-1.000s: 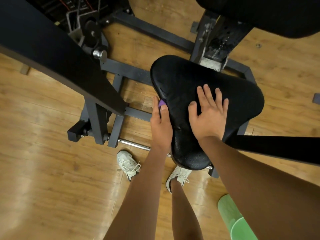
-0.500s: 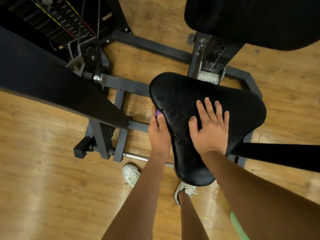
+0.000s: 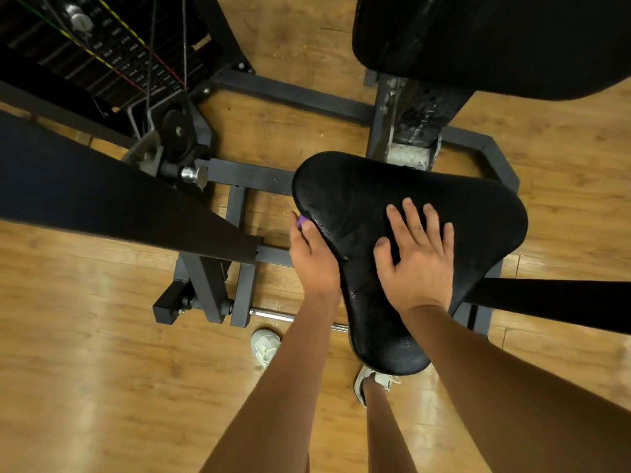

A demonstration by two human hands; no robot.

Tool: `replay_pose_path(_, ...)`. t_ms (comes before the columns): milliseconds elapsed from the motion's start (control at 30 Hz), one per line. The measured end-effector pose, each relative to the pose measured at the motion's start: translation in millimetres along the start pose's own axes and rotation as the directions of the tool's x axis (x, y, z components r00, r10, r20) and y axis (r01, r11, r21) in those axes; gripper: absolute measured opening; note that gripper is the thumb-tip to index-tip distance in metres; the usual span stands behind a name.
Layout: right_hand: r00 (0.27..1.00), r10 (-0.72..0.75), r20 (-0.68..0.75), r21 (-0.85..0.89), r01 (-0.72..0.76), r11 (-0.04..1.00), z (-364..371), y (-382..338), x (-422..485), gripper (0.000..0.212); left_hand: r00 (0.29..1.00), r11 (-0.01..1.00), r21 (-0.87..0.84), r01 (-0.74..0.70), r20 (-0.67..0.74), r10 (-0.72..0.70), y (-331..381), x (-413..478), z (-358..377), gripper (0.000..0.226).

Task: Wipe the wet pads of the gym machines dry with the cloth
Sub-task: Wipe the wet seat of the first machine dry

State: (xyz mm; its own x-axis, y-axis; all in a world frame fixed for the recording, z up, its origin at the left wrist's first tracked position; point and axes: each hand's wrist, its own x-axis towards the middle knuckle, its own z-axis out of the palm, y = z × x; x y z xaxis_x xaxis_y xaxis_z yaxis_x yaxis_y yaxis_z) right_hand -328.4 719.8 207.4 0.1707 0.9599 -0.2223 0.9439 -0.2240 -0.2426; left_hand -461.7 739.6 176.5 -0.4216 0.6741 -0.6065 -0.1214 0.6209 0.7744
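Note:
A black triangular seat pad (image 3: pixel 478 213) of a gym machine fills the middle of the head view, its surface glistening with drops. My right hand (image 3: pixel 418 257) lies flat on top of the pad, fingers spread and straight. My left hand (image 3: pixel 312 257) is at the pad's left edge and pinches a purple cloth (image 3: pixel 302 220), of which only a small corner shows between thumb and fingers. A second black pad (image 3: pixel 495 39), the backrest, hangs at the top right.
The grey steel frame (image 3: pixel 246 175) of the machine runs under the seat on a wooden floor. A dark padded arm (image 3: pixel 102 199) crosses from the left, another bar (image 3: pixel 563 305) from the right. A weight stack with cables (image 3: pixel 102 56) stands top left. My white shoes (image 3: pixel 266 346) are below.
The view has tilted upward, so more of the backrest and weight stack shows. Both hands keep their places on the seat pad; the left still holds the cloth at the edge.

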Motion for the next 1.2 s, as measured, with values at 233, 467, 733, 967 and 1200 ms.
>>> replay_pose_path(233, 1.000, 0.003, -0.003, 0.019, -0.003, 1.000, -0.3, 0.6, -0.4, 0.052, 0.998, 0.993, -0.113, 0.020, 0.062, -0.013, 14.8, 42.9, -7.7, 0.052)
replay_pose_path(467, 1.000, 0.011, 0.013, 0.014, -0.011, 1.000, -2.8, -0.5, -0.4, 0.052, 0.985, 0.996, 0.043, -0.077, 0.158, 0.070, 2.8, -15.8, -22.9, 0.038)
replay_pose_path(733, 1.000, 0.004, 0.010, 0.021, -0.004, 1.000, -1.6, 1.6, -0.6, 0.052, 0.940, 0.950, 0.226, -0.214, 0.313, 0.137, 74.8, 91.4, -22.2, 0.041)
replay_pose_path(967, 1.000, 0.007, 0.003, 0.049, -0.008, 0.999, -3.4, 1.6, 0.4, 0.051, 0.665, 0.684, 0.454, -0.572, 0.744, 0.063, 122.2, 127.4, 34.8, 0.036)
replay_pose_path(1200, 1.000, 0.003, 0.028, 0.064, -0.004, 0.998, -5.3, 2.6, 1.5, 0.051, 0.727, 0.736, 0.502, -0.453, 0.686, -0.020, 122.9, 136.3, -9.6, 0.027)
